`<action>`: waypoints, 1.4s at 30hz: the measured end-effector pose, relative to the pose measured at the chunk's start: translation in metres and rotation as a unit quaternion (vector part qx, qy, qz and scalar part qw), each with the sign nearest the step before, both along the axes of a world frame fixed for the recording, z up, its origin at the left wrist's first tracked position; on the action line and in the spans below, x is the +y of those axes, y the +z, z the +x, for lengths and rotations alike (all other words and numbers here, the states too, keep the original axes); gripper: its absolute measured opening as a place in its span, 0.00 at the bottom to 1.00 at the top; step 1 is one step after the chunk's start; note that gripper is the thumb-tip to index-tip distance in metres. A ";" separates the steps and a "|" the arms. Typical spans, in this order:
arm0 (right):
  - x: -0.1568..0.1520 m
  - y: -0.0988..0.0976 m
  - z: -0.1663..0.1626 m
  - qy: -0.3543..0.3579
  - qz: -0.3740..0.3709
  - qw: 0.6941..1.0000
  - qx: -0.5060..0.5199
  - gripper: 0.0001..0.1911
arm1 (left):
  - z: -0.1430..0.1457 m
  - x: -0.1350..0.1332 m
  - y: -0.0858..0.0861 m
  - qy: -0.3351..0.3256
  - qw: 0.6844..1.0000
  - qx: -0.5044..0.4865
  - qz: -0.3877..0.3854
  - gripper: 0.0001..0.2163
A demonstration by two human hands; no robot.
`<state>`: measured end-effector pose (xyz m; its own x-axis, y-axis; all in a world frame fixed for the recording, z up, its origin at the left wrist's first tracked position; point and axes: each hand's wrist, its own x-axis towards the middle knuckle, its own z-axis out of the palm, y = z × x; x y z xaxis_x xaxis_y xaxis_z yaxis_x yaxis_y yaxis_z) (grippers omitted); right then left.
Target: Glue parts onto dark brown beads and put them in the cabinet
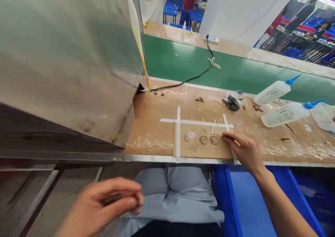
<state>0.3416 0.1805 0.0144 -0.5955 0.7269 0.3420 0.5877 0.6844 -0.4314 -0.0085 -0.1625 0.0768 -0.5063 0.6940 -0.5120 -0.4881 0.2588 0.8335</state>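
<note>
My right hand (244, 150) is over the right end of a taped-off piece of cardboard (188, 151), thumb and fingertips pinched together. A tiny pale tip shows at the pinch, too small to name. Just left of it lie two small round rings or discs with dark rims, one a ring (214, 140) and the other a disc (203, 140). A clear round piece (190, 136) sits further left, among scattered dark specks. Behind them is a thin white stick (213, 127). My left hand (107, 204), slightly blurred, hangs below the table edge, fingers curled against the thumb; whatever they may hold is hidden.
Two clear bottles with blue nozzles, one bottle (272, 93) behind the other bottle (285, 115), lie at right. A crumpled black item (231, 102) and a black cable (180, 84) are further back. A large sheet-covered box (104, 118) blocks the left. Blue bins (251, 195) stand below.
</note>
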 end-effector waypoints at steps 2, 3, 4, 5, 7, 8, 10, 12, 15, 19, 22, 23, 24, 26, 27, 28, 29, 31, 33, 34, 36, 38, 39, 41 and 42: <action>-0.004 -0.005 -0.002 -0.014 -0.023 0.999 0.035 0.15 | 0.029 0.023 -0.017 -0.066 0.995 -0.057 0.038 0.13; -0.006 -0.009 -0.001 -0.021 -0.034 0.998 0.050 0.15 | 0.042 0.038 -0.025 -0.080 0.990 -0.092 0.066 0.14; -0.007 -0.013 -0.001 -0.026 -0.044 0.997 0.064 0.15 | 0.052 0.052 -0.030 -0.087 0.984 -0.123 0.091 0.15; -0.007 -0.018 -0.001 -0.031 -0.054 0.995 0.077 0.15 | 0.061 0.065 -0.035 -0.091 0.979 -0.144 0.109 0.16; -0.007 -0.024 -0.001 -0.037 -0.066 0.992 0.097 0.15 | 0.069 0.084 -0.040 -0.103 0.972 -0.162 0.134 0.15; -0.008 -0.025 -0.002 -0.039 -0.069 0.992 0.103 0.15 | 0.070 0.091 -0.041 -0.109 0.971 -0.161 0.140 0.15; -0.014 -0.021 -0.006 -0.050 -0.075 0.989 0.114 0.14 | 0.068 0.100 -0.040 -0.109 0.972 -0.152 0.144 0.15; -0.029 -0.008 -0.015 -0.078 -0.095 0.980 0.159 0.13 | 0.064 0.105 -0.040 -0.098 0.974 -0.150 0.136 0.15; -0.069 0.021 -0.037 -0.109 -0.197 0.935 0.273 0.14 | 0.062 0.112 -0.040 -0.091 0.974 -0.165 0.122 0.15; -0.117 0.048 -0.070 -0.042 -0.398 0.863 0.310 0.08 | 0.068 0.114 -0.045 -0.088 0.973 -0.180 0.110 0.16; -0.129 0.050 -0.086 -0.012 -0.492 0.818 0.296 0.10 | 0.071 0.111 -0.049 -0.090 0.974 -0.179 0.109 0.16; -0.130 0.049 -0.090 -0.006 -0.513 0.808 0.290 0.10 | 0.071 0.109 -0.050 -0.092 0.974 -0.176 0.111 0.15; -0.130 0.048 -0.092 0.000 -0.529 0.800 0.285 0.11 | 0.072 0.108 -0.051 -0.093 0.974 -0.173 0.114 0.15; -0.130 0.046 -0.095 0.012 -0.554 0.784 0.278 0.11 | 0.072 0.106 -0.050 -0.096 0.973 -0.171 0.120 0.14; -0.130 0.045 -0.096 0.016 -0.564 0.778 0.276 0.11 | 0.072 0.106 -0.050 -0.098 0.972 -0.173 0.122 0.14; -0.130 0.045 -0.097 0.016 -0.570 0.775 0.274 0.12 | 0.072 0.105 -0.049 -0.100 0.972 -0.175 0.124 0.13; -0.130 0.045 -0.097 0.012 -0.573 0.774 0.271 0.12 | 0.072 0.104 -0.047 -0.101 0.971 -0.179 0.125 0.13; -0.130 0.046 -0.097 0.003 -0.577 0.773 0.264 0.12 | 0.072 0.103 -0.045 -0.113 0.966 -0.198 0.124 0.13; -0.128 0.047 -0.096 0.003 -0.586 0.769 0.253 0.13 | 0.070 0.102 -0.045 -0.133 0.957 -0.225 0.123 0.15; -0.127 0.048 -0.096 0.007 -0.594 0.766 0.245 0.13 | 0.070 0.102 -0.046 -0.145 0.953 -0.238 0.120 0.16; -0.124 0.050 -0.095 0.024 -0.613 0.757 0.225 0.14 | 0.067 0.102 -0.049 -0.165 0.944 -0.262 0.113 0.16; -0.121 0.052 -0.095 0.049 -0.632 0.745 0.209 0.13 | 0.066 0.102 -0.053 -0.181 0.934 -0.290 0.105 0.16; -0.120 0.052 -0.094 0.060 -0.637 0.740 0.208 0.13 | 0.065 0.102 -0.055 -0.189 0.926 -0.310 0.105 0.16; -0.118 0.054 -0.093 0.069 -0.624 0.745 0.225 0.12 | 0.065 0.101 -0.058 -0.193 0.909 -0.351 0.117 0.15; -0.117 0.054 -0.092 0.063 -0.606 0.757 0.239 0.12 | 0.065 0.101 -0.058 -0.191 0.900 -0.369 0.129 0.15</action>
